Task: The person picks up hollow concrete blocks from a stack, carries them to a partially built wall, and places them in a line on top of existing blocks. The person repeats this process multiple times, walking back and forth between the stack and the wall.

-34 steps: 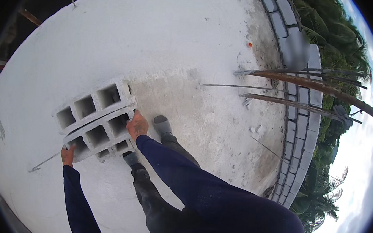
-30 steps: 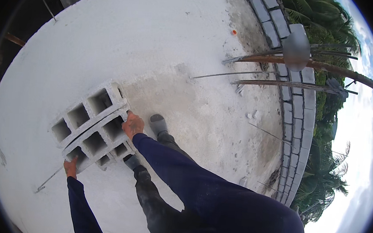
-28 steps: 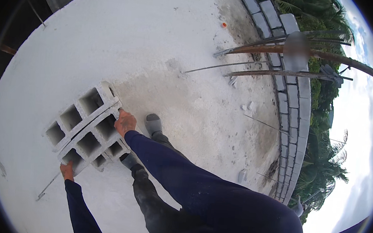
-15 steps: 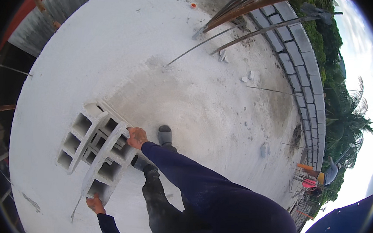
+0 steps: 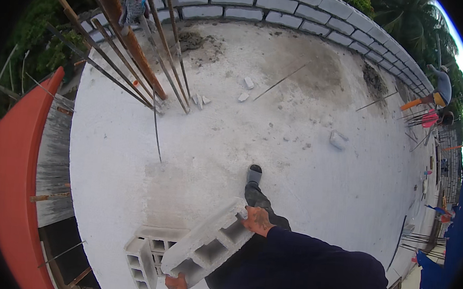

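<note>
A grey hollow concrete block point(image 5: 205, 230) is lifted off the floor in front of my body, its open cores turned toward me. My right hand point(image 5: 259, 220) grips its far end, fingers curled over the edge. At the nearer, lower end my left hand point(image 5: 177, 287) is closed on the rim of the block. Just left of it, several more hollow blocks point(image 5: 141, 270) sit on the floor, partly covered by the raised one. One of my feet point(image 5: 254, 173) in a grey shoe is forward, beyond the block.
Steel bars point(image 5: 140, 68) and a rusty pole rise from the slab point(image 5: 205, 142) ahead to the left. A low block wall point(image 5: 241, 5) curves along the far side. Broken block pieces point(image 5: 338, 140) lie about. A red edge and drop point(image 5: 19, 183) are left; a person point(image 5: 440, 86) bends over far right.
The held block has come up and away from the blocks on the floor, in both hands. My view has turned toward the right, and one foot has stepped forward.
</note>
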Action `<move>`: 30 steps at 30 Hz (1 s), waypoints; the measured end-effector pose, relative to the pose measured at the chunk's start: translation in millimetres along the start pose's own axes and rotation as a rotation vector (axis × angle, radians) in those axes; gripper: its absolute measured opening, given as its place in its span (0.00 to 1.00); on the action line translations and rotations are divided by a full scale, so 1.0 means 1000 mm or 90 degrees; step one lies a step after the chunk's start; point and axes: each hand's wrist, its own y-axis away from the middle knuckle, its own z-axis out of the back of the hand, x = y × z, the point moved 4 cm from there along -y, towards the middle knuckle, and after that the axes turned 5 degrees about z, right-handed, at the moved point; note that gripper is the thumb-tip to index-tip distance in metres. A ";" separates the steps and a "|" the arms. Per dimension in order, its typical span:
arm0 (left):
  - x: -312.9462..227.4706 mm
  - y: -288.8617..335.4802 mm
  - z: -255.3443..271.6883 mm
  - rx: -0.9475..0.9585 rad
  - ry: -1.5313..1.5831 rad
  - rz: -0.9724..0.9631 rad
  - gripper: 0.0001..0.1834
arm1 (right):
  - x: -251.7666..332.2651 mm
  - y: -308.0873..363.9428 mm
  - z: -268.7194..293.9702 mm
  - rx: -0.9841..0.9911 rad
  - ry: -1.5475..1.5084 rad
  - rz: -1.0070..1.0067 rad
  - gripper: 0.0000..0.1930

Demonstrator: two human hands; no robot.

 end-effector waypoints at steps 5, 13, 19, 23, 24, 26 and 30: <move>-0.194 -0.043 -0.101 0.131 -0.103 0.004 0.21 | -0.048 -0.044 0.202 -0.120 0.027 -0.055 0.17; -0.455 -0.136 -0.255 0.182 -0.079 -0.137 0.20 | -0.068 -0.106 0.470 -0.373 0.109 -0.160 0.21; -0.652 -0.241 -0.343 0.242 -0.104 -0.247 0.22 | -0.066 -0.195 0.607 -0.494 0.081 -0.159 0.19; -0.737 -0.296 -0.370 0.247 -0.171 -0.223 0.21 | -0.059 -0.268 0.672 -0.527 0.149 -0.198 0.20; -0.754 -0.312 -0.375 0.255 -0.167 -0.209 0.21 | -0.055 -0.289 0.687 -0.533 0.148 -0.192 0.20; -0.789 -0.349 -0.384 0.231 -0.155 -0.213 0.20 | -0.042 -0.339 0.719 -0.555 0.174 -0.163 0.20; -0.835 -0.437 -0.409 0.151 -0.187 -0.156 0.21 | -0.017 -0.478 0.779 -0.430 0.138 -0.132 0.22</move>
